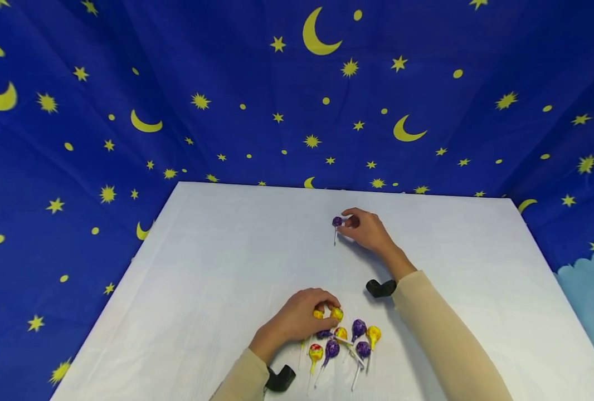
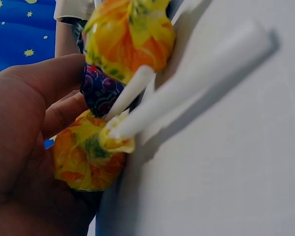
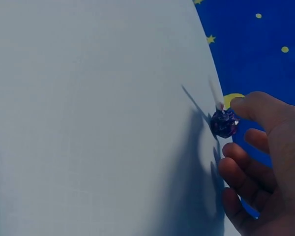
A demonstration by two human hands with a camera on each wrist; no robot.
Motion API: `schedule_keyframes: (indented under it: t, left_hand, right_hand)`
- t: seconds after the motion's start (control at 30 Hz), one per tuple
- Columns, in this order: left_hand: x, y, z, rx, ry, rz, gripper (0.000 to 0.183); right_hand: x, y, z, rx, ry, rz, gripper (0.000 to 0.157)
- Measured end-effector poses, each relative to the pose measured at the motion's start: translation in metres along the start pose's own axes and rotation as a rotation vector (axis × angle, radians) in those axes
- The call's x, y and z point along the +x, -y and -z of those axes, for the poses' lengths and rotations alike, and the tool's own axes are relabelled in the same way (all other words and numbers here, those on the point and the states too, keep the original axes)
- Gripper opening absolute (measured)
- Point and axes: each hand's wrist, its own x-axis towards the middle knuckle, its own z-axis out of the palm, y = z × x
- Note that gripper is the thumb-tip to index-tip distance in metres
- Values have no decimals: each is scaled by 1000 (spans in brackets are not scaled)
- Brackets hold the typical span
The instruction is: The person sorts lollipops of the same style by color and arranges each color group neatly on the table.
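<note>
My left hand [image 1: 302,314] is low over a group of wrapped lollipops near the front of the white table. Its thumb and index finger pinch a yellow lollipop [image 1: 336,314]. Another yellow lollipop [image 2: 91,152] sits inside the curve of that hand, with a purple lollipop [image 2: 101,91] beside it. Farther back, my right hand [image 1: 367,229] is beside a single purple lollipop [image 1: 337,221]. Its thumb and fingers are spread apart around the candy, with the thumb tip right at the wrapper in the right wrist view. This lollipop's white stick points toward me in the head view.
Purple lollipops [image 1: 332,349] and yellow ones [image 1: 373,335] lie close together, their sticks crossing. Black wrist-worn devices [image 1: 380,288] hang by both sleeves. A blue curtain [image 1: 257,128] with yellow moons and stars surrounds the white table [image 1: 217,245].
</note>
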Motion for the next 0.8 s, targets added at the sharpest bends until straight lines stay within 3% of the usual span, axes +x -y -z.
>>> schedule_keyframes:
  t: [0.27,0.57,0.8]
  left_hand:
    - [-1,1,-1,-6,1,15,22]
    - [0,2,-1,4,-7,4,22]
    - [-1,1,1,4,-4,0,22]
  right_hand:
    - [-11,5,0,6,6,23,45]
    - [-21,4,-1,29,-67,88,40]
    - [-33,10,-4,47,-57,132,35]
